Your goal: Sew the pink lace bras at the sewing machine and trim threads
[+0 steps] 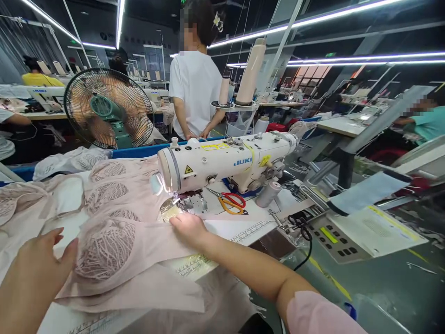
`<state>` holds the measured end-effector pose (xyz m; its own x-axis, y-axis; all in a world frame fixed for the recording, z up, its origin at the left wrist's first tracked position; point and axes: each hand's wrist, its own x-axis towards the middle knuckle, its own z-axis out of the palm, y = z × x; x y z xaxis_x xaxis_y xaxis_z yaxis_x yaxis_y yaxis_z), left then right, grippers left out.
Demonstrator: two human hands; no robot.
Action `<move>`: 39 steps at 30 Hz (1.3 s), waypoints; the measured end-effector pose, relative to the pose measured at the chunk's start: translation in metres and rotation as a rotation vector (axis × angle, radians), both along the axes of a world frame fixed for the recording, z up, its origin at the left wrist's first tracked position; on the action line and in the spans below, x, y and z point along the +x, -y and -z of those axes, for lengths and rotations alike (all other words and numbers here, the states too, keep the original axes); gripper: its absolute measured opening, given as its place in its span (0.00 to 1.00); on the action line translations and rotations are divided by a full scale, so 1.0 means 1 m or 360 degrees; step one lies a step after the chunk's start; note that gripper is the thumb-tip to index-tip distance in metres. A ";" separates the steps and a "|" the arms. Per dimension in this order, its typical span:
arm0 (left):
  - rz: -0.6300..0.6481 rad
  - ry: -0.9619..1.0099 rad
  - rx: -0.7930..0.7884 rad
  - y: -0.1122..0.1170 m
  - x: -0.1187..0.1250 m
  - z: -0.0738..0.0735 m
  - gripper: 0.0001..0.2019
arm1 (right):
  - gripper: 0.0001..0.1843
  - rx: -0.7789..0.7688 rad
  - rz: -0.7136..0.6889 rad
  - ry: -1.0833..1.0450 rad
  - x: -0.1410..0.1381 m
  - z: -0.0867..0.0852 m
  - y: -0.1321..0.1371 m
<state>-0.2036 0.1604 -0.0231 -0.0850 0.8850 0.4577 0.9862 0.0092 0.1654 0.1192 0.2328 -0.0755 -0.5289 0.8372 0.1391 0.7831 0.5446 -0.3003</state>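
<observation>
A pale pink bra (151, 243) with lace-patterned cups lies across the table in front of me, its side band reaching toward the sewing machine's needle area. My right hand (189, 229) is closed at the upper edge of that band, just in front of the machine's lit needle plate (169, 209); its fingertips are partly hidden. Beside the nearest lace cup (107, 250), my left hand (41, 266) is open, thumb and fingers apart. The white JUKI sewing machine (222, 160) stands behind the fabric. More joined pink bras (107, 192) lie behind and to the left.
Scissors (231, 202) with red and orange handles lie under the machine arm, near a grey thread spool (268, 194). A control box (347, 236) sits at right. Thread cones (251, 74) rise behind the machine. A fan (107, 109) and a person in white (196, 88) are beyond.
</observation>
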 end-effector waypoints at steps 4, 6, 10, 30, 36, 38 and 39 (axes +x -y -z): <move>0.0562 0.0063 -0.0153 -0.001 0.094 0.007 0.16 | 0.10 0.0148 0.0017 0.0113 -0.007 -0.001 0.000; 0.0867 0.0003 -0.0369 -0.010 0.142 0.020 0.19 | 0.10 0.0191 0.0017 0.0155 -0.003 -0.003 0.003; 0.1074 -0.0092 -0.0504 -0.034 0.173 0.051 0.21 | 0.08 0.0213 -0.0020 0.0190 0.021 -0.002 0.018; 0.0433 -0.0565 -0.0531 -0.053 0.195 0.034 0.23 | 0.18 0.0230 -0.0203 -0.0207 0.057 0.027 0.055; 0.0537 -0.0478 -0.0551 -0.067 0.194 0.037 0.24 | 0.20 0.0171 -0.0152 -0.0184 0.053 0.025 0.052; 0.0590 -0.0453 -0.0568 -0.070 0.192 0.036 0.23 | 0.20 0.0163 -0.0150 -0.0184 0.052 0.023 0.053; 0.0617 -0.0442 -0.0573 -0.070 0.192 0.036 0.23 | 0.20 0.0160 -0.0151 -0.0188 0.052 0.023 0.053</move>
